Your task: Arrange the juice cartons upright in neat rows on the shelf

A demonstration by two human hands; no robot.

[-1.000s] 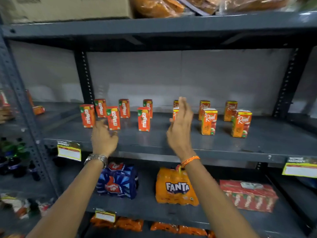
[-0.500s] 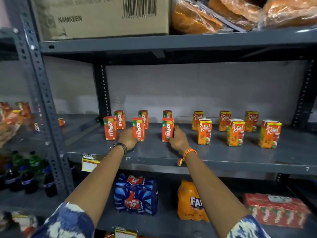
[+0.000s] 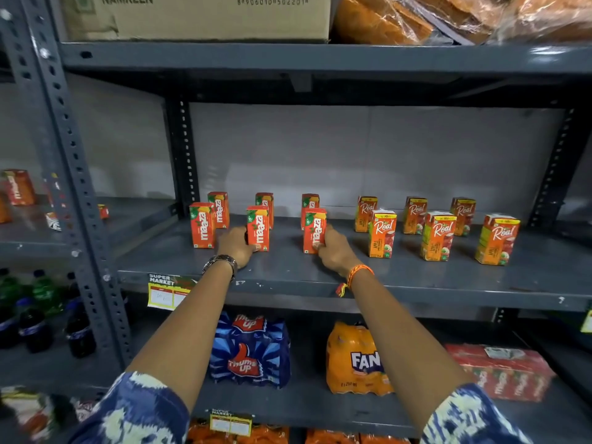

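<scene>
On a grey metal shelf (image 3: 400, 277), the left hand (image 3: 235, 248) clasps one boxy Maaza carton (image 3: 258, 228); the right hand (image 3: 334, 251) apparently grips another Maaza carton (image 3: 314, 230).

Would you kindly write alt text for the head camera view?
A person's left hand and right hand each grip an upright Maaza carton in the front row on a grey metal shelf. Real juice cartons stand in two rows to the right; soft drink packs sit below.

On the shelf (image 3: 400, 277), Maaza cartons (image 3: 258, 228) stand left — Real cartons (image 3: 437, 235) right, seemingly two rows each.
</scene>
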